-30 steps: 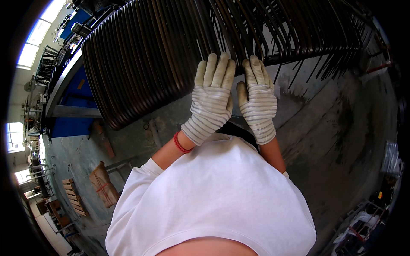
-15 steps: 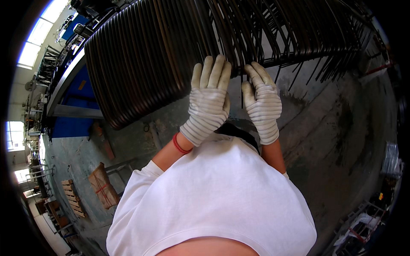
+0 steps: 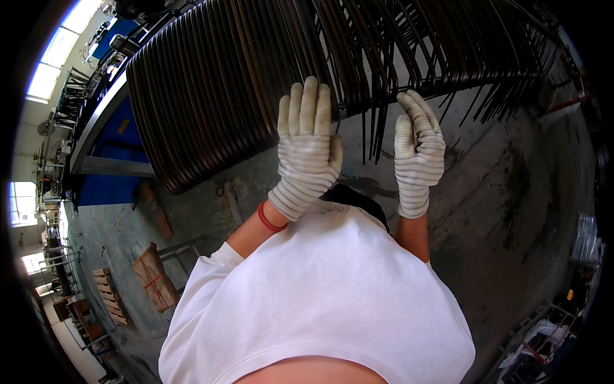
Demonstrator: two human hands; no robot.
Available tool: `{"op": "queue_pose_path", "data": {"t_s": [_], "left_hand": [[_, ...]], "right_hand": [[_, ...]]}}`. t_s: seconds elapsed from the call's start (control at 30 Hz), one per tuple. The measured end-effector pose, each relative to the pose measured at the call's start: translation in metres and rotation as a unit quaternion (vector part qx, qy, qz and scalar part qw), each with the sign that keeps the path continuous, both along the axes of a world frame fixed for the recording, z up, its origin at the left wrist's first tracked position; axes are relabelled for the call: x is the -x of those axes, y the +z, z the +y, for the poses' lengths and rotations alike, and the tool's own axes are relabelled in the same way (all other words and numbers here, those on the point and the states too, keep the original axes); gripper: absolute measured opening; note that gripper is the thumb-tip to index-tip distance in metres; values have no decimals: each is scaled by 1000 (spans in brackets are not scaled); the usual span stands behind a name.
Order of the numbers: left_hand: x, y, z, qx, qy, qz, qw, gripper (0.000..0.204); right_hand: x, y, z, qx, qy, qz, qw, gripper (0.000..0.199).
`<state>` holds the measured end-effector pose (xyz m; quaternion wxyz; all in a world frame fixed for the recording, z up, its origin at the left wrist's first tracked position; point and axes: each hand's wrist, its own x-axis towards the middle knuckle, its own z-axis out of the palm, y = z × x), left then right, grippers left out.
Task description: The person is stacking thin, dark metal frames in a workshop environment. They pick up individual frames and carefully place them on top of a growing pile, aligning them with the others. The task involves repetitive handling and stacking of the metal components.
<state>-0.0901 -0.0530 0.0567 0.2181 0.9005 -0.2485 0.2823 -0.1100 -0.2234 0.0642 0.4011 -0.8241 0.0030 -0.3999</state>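
A long row of dark bent metal rods (image 3: pixel 211 83) hangs side by side in front of me, packed tightly on the left and more spread on the right. My left hand (image 3: pixel 307 137), in a white striped glove, lies flat with fingers stretched over the rods' near bends, seemingly touching them. To its right, my right hand (image 3: pixel 420 150), gloved alike, has its fingers extended and thumb apart, with the fingertips by the near ends of the looser rods (image 3: pixel 448 57). I see nothing held in either hand.
A blue panelled frame (image 3: pixel 115 160) stands beside the rods on the left. On the floor at left lie a brown package tied with red cord (image 3: pixel 155 278) and a wooden pallet (image 3: pixel 110 296). Various items line the right wall, including a metal rack (image 3: pixel 537 342).
My right hand has moved right, away from my left hand. The left hand has shifted slightly left. Some rods between the hands now sit farther right.
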Motion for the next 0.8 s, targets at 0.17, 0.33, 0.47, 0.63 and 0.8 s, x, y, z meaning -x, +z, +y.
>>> {"op": "queue_pose_path", "data": {"t_s": [0.17,0.33,0.47,0.63,0.8], "left_hand": [[1,-7,2,-53,-18,14,998,76],[-1,-5,1,-80,-39,38,995,75],[-3,-6,-4,-100,-45,30,994,75],[-6,-4,-6,-99,-76,32,992,68],[5,-4,7,-37,-52,12,998,71]], "right_hand": [[1,-1,11,-38,51,21,998,19],[0,-3,20,-35,85,45,995,18],[-3,-3,21,-22,87,36,995,18],[-3,-1,22,-18,95,32,995,18],[-3,-1,16,-23,93,21,995,15]]}}
